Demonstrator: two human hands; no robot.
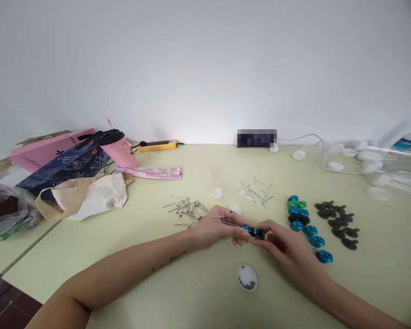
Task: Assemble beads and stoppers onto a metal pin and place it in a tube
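A small blue-and-black cylindrical part is held between both hands above the middle of the table. My left hand pinches its blue end, with thin wire-like strands running back over the fingers. On the black end, the fingertips of my right hand are closed. Just below lies a white dish holding tiny dark pieces. Right of my right hand stand blue metallic knob-like parts, with a green one among them. Black curved pieces are spread beyond those.
Thin metal pins lie left of my left hand. Silver L-shaped rods and a clear tube are farther back. A pink cup, cloth bag and yellow power strip stand left. Clear tubes and white caps are right.
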